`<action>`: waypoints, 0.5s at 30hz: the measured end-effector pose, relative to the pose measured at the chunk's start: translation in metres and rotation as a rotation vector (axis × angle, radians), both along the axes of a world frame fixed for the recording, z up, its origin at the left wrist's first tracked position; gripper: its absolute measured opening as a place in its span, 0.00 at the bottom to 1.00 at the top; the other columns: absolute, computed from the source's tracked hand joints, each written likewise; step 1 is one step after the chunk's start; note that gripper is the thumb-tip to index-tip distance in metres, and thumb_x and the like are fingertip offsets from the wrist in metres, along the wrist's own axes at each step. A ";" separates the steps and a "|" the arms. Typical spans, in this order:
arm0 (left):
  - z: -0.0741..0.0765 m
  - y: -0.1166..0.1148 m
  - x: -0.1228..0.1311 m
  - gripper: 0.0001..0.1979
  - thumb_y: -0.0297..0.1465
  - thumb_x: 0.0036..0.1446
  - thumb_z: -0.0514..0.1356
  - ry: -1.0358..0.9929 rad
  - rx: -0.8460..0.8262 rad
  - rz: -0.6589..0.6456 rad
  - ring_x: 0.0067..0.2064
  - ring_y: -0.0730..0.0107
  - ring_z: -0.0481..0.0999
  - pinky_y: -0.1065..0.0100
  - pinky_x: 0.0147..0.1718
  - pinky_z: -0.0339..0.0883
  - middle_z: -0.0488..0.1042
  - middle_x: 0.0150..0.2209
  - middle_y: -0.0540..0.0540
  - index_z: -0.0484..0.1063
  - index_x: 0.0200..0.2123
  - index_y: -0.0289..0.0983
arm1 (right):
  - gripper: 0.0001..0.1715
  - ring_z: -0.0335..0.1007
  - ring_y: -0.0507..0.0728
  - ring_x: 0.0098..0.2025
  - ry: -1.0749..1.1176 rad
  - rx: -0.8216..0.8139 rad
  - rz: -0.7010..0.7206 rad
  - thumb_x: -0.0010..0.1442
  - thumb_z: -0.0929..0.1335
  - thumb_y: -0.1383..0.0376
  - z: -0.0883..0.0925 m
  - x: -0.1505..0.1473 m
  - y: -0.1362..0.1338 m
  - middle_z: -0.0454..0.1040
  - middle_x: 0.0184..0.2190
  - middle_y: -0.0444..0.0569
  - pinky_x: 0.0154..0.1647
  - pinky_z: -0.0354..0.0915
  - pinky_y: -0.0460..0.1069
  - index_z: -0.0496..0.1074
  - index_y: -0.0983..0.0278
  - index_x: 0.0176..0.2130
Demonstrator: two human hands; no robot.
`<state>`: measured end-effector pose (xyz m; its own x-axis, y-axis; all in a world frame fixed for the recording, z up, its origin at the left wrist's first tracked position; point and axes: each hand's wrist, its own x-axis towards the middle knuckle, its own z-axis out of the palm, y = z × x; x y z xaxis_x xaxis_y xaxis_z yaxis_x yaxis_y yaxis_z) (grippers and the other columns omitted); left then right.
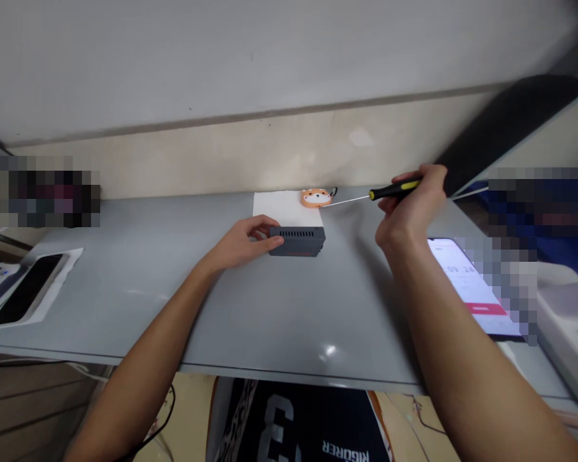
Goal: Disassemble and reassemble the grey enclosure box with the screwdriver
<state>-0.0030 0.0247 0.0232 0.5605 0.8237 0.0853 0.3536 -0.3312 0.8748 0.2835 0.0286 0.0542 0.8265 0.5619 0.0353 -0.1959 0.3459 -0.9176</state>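
Observation:
A dark grey box with a row of slots along its top point(298, 242) stands on the grey table. My left hand point(250, 240) grips its left end, with the thumb on the near face and the fingers behind. To the right, my right hand point(411, 202) is closed round the black and yellow handle of a screwdriver point(390, 191). The long thin shaft points left, and its tip appears close to an orange and white animal-faced case point(316, 198). Whether the tip touches that case I cannot tell. Under the case lies a white sheet of paper point(274, 204).
A lit phone point(467, 282) lies by my right forearm, beside a white object point(568, 321) at the table's right edge. On the left, a dark phone point(29, 289) rests on white paper. The wall point(197, 160) rises directly behind the table point(270, 321).

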 end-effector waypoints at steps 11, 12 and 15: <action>0.000 0.002 -0.001 0.20 0.47 0.62 0.65 -0.051 -0.015 0.004 0.43 0.67 0.75 0.66 0.42 0.69 0.78 0.47 0.43 0.75 0.48 0.40 | 0.18 0.53 0.48 0.19 -0.001 0.020 0.027 0.62 0.62 0.60 -0.002 -0.001 -0.001 0.63 0.22 0.43 0.16 0.47 0.45 0.65 0.62 0.22; -0.001 0.002 -0.001 0.20 0.47 0.62 0.65 -0.054 -0.018 -0.001 0.42 0.67 0.75 0.66 0.42 0.69 0.78 0.47 0.43 0.75 0.48 0.39 | 0.18 0.52 0.48 0.19 -0.001 0.026 0.026 0.62 0.62 0.60 -0.002 -0.001 -0.001 0.63 0.22 0.43 0.16 0.46 0.45 0.64 0.62 0.22; -0.002 0.002 -0.001 0.20 0.47 0.62 0.65 -0.078 -0.020 -0.010 0.43 0.66 0.76 0.66 0.43 0.69 0.78 0.46 0.43 0.76 0.46 0.38 | 0.18 0.51 0.47 0.19 -0.007 0.044 0.016 0.61 0.62 0.59 -0.003 -0.003 0.000 0.63 0.22 0.42 0.16 0.45 0.45 0.64 0.62 0.22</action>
